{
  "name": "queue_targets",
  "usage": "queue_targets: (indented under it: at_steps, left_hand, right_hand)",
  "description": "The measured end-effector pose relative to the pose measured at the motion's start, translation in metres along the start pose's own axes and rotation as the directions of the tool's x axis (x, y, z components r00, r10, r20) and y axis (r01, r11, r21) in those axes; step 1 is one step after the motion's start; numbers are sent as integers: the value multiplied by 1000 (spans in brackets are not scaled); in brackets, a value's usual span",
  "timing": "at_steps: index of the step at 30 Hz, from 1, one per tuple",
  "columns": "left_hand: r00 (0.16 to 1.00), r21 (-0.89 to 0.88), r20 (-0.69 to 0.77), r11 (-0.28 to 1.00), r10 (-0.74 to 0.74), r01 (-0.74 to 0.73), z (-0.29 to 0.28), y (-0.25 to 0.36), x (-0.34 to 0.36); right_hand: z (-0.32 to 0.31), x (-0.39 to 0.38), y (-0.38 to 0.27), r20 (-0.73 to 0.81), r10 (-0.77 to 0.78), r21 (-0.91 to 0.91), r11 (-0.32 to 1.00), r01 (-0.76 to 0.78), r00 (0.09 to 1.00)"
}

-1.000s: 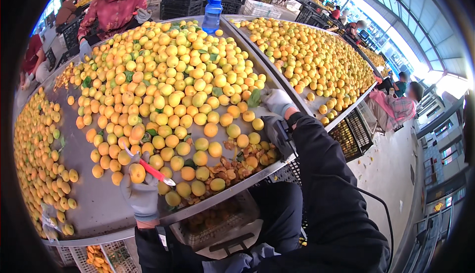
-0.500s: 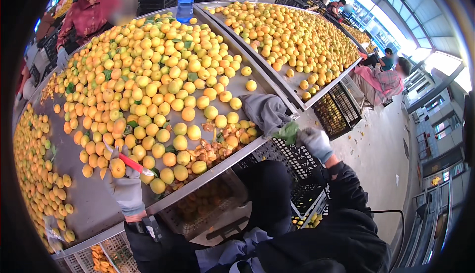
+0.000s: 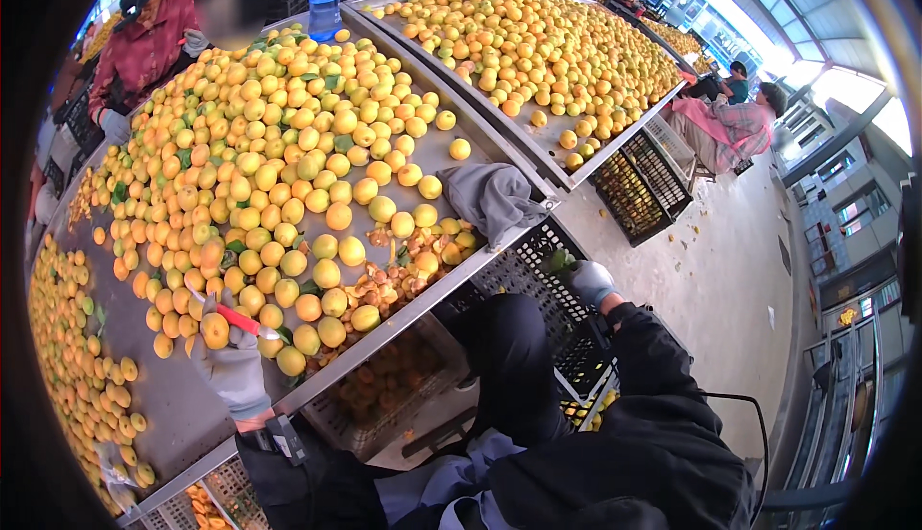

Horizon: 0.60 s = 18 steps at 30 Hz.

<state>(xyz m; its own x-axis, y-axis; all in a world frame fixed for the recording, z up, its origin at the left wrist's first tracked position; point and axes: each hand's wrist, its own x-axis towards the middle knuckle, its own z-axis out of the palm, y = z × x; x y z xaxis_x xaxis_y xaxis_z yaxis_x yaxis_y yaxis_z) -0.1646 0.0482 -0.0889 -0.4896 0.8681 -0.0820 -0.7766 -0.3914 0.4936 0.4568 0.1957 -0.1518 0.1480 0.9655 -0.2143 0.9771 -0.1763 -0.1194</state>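
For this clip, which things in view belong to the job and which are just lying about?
Apparently in the job:
- left gloved hand, holding yellow-orange fruit and red-handled tool
- right gloved hand, near green leaf
- fruit pile

Apparently lying about:
- blue water bottle
- crumpled grey cloth

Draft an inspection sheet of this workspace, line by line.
Surface: metal table, heaped with yellow-orange fruit.
Job's things: held fruit and red-handled tool, both in the left hand; green leaf at the right hand.
Clutter: peel scraps near the front edge; grey cloth at the table's corner.
Hands: both gloved; right is over or beside a black crate, grip unclear.
Cables: thin black cord beside the right sleeve.
Surroundings: co-worker in red, blue bottle, second fruit-covered table.
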Motion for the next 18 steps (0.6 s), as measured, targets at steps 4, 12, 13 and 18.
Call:
queue_targets:
  at_steps: [4,12,13,18]
  left_hand:
    - [997,-32,72,999,-15,17,-5,-1,3]
    - [954,-48,300,998,-23,39,-29,13,0]
    - [965,-41,261,999,-10,21,-26,14,-3]
    - [964,-77,263,995,-40,62,-15,7,-1]
  right_hand:
    - [3,19,11,253,-154,-220,952,212,955]
    - [-71,9,-55,220,31,-329,943,44,975]
    - [-74,9,-58,255,-26,-308,945,106,967]
    - [2,57,21,438,-206,-567,693,446,875]
